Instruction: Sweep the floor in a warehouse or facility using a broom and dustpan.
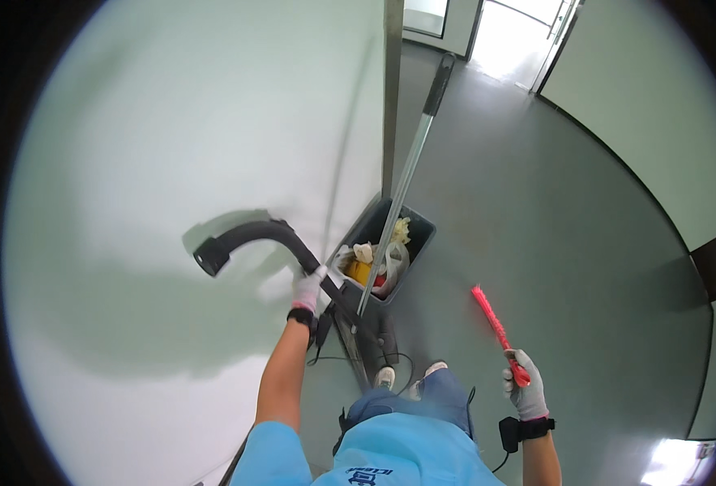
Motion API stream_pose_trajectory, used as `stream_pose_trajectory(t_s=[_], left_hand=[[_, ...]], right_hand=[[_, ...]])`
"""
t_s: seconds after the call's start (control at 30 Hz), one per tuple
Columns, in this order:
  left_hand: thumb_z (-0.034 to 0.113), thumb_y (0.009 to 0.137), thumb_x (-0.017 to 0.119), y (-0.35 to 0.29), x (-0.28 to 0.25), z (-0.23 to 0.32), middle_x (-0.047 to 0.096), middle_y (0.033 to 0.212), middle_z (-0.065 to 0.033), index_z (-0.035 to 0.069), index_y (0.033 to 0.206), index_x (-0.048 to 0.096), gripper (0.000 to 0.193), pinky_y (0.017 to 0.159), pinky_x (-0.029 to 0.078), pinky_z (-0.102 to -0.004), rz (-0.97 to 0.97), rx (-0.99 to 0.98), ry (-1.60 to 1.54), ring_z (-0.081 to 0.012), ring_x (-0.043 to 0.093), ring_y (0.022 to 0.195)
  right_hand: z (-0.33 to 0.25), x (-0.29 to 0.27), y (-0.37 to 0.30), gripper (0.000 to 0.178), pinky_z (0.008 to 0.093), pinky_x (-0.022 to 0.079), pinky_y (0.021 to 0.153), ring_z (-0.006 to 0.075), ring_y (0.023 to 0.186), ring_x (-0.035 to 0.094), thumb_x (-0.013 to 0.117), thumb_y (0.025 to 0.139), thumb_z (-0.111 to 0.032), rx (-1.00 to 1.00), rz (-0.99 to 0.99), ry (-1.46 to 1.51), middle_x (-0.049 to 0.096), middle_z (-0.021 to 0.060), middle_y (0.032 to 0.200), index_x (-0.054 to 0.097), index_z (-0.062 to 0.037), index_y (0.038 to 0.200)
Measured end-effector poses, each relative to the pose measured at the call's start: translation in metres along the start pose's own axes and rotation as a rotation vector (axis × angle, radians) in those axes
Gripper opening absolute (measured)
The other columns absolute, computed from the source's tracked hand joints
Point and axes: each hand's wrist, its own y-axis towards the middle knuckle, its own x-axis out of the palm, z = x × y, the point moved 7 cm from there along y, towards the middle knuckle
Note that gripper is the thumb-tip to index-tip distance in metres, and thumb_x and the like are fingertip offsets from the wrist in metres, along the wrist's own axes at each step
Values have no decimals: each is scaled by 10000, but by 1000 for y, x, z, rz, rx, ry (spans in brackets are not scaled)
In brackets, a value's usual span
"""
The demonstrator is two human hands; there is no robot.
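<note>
My gloved left hand is closed around a black curved tube, which looks like a vacuum cleaner wand. Its bent end hangs in front of the white wall, and its straight part slants down towards my feet. Off to the right, my gloved right hand grips the handle of a red brush, held out over the floor with its bristled end pointing away from me. A grey bin stands just beyond the tube, holding plastic bags, a yellow item and other rubbish.
A metal pole with a black grip slants across the bin. Black equipment and a cable lie by my shoes. The white wall borders the left; grey floor runs to a bright doorway.
</note>
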Motion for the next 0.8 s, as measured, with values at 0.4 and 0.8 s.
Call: stream_pose_trajectory(t_s=[0.4,0.8], left_hand=[[291,527,700,-74,169,104,276,1266,-184,159,932,574,444,962,116,-465,-433,870,528,-363,199,1179],[334,533,693,32,224,38,311,1201,-124,161,867,593,389,940,238,-323,-468,401,397,-295,221,1132]], right_hand=[[-65,18,44,305,217,346,321,112,360,421,419,826,-368,-85,-97,80,457,36,525,459,-66,829],[-105,14,68,298,250,294,294,136,326,376,403,819,-410,64,-116,-29,426,43,502,444,-116,843]])
